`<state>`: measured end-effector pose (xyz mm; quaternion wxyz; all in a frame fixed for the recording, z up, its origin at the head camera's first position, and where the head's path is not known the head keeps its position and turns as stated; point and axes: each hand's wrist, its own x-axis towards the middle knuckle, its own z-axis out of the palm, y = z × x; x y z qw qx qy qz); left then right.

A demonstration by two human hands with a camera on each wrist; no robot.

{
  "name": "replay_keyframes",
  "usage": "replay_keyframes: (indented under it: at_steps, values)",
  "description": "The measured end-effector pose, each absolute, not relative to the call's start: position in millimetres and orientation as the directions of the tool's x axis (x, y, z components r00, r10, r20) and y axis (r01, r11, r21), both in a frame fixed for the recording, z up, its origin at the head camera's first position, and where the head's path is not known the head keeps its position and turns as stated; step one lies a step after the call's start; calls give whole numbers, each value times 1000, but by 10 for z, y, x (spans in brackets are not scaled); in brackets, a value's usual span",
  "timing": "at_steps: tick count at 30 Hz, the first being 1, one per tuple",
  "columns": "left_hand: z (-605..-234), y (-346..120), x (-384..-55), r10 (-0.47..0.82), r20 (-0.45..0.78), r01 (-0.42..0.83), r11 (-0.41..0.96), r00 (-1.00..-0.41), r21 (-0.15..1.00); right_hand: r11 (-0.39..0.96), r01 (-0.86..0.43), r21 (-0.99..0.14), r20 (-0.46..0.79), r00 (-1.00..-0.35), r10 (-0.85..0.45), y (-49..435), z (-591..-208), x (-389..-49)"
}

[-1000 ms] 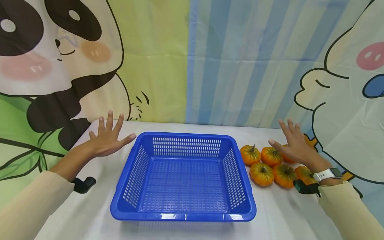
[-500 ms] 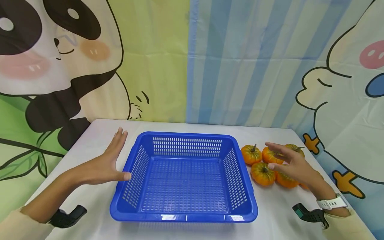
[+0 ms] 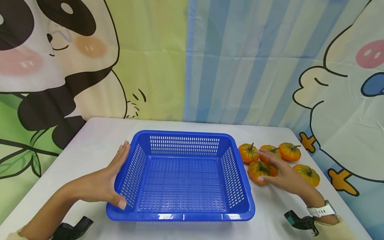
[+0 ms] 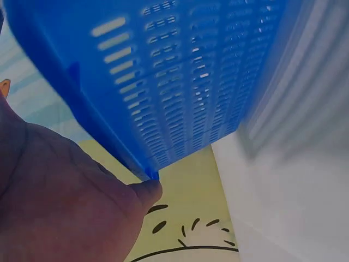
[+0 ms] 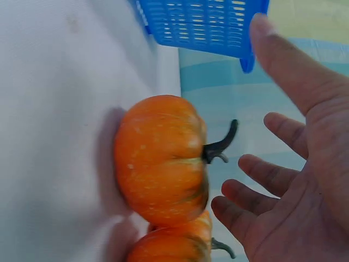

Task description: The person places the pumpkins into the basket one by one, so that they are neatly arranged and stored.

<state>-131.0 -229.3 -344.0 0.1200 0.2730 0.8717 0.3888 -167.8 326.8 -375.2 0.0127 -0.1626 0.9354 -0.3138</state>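
Note:
A blue plastic basket (image 3: pixel 180 217) with slotted walls stands on the white table, with nothing inside it. At its left rim is my left hand (image 3: pixel 97 183), thumb spread away from the straight fingers. In the left wrist view the hand lies against the outside of the basket rim (image 4: pixel 103 128); whether it bears on it I cannot tell. My right hand (image 3: pixel 285 176) hovers over a group of small orange pumpkins (image 3: pixel 258 170) right of the basket, partly hiding some. In the right wrist view its fingers are spread, apart from the nearest pumpkin (image 5: pixel 161 158) and its dark stem.
Several pumpkins sit close together, the leftmost one (image 3: pixel 248 152) near the basket's right wall. Another pumpkin (image 3: pixel 307 174) lies to the right of my right hand. Behind the white table (image 3: pixel 99 140) hangs a printed curtain (image 3: pixel 222 66) with cartoon animals.
My left hand has come down and right to the basket's left rim. The right hand has lowered and moved left over the pumpkins. The basket stays in place.

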Motion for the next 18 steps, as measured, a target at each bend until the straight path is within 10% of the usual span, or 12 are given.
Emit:
replay_keyframes:
  at_steps: [18]
  values:
    - [-3579, -2319, -1185, 604, 14, 414, 530, -797, 740, 773, -276, -571, 109, -959, -261, 3322, -3993, -1699]
